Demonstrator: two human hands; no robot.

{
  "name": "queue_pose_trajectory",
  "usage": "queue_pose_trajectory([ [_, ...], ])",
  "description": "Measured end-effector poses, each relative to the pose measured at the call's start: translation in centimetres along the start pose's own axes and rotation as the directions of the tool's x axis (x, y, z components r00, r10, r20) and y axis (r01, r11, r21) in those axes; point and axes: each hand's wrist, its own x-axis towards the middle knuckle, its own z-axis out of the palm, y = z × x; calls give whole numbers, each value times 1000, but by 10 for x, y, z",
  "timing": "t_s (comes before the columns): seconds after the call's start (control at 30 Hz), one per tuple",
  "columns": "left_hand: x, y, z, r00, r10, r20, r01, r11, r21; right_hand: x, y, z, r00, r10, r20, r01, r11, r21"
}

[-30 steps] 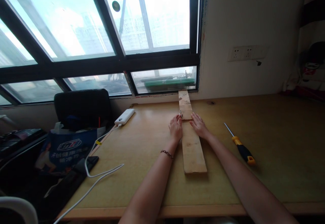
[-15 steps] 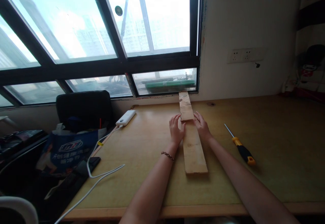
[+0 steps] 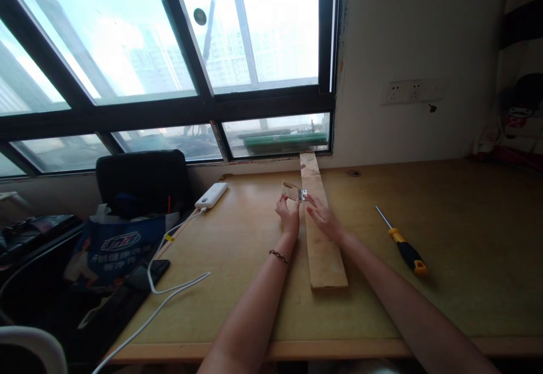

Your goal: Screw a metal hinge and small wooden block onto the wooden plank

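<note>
My left hand (image 3: 288,216) is closed on the near edge of a short wooden board (image 3: 291,189), held tilted to the left of a long wooden plank (image 3: 322,244). A small silvery metal piece that looks like a hinge (image 3: 302,194) sits at the board's right end. My right hand (image 3: 324,219) reaches over the plank with its fingers stretched toward this metal piece. Its fingertips are at or very near the metal; whether they touch I cannot tell. The long plank lies flat on the table (image 3: 241,283), its far end by the window.
A screwdriver (image 3: 403,244) with a yellow and black handle lies to the right. At the left edge is a white power bank (image 3: 211,195) with a white cable (image 3: 178,291). A black chair (image 3: 142,179) and a blue bag (image 3: 114,249) stand left of the table.
The short board, earlier lying over the plank between both hands, has been lifted and turned to the left. The metal piece now shows. My right hand has shifted left across the plank.
</note>
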Motion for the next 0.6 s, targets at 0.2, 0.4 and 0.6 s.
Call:
queue_pose_trajectory([
  [0.2, 5, -15, 8, 907, -405, 114, 402, 755, -519, -1, 15, -6, 926, 86, -367, -130, 987, -97],
  [0.4, 4, -16, 9, 822, -518, 235, 519, 512, -684, 0, 31, -11, 846, 157, -509, -211, 976, -49],
  [0.6, 5, -9, 3, 773, -545, 325, 596, 447, -667, -1, 38, -13, 825, 202, -528, -250, 968, -21],
])
